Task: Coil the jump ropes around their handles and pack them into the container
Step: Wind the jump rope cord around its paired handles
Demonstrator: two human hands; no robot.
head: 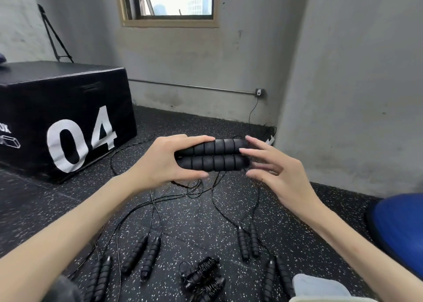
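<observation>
- left hand (pixel 164 162) grips two black foam handles (pixel 211 155) side by side, held level above the floor (pixel 194 214); thumb on top, fingers curled under
- right hand (pixel 274 171) at the handles' far end, fingers spread, mostly straight, only tips touching; grips nothing
- thin cord (pixel 215 196) hangs from the handles to the floor
- likely light; foam gives good grip, cord looks springy and tangle-prone, so pinch it close to the handles while winding
- one coiled rope (pixel 201 276) and four loose handle pairs, e.g. (pixel 142 256), on the floor
- container: can't tell
</observation>
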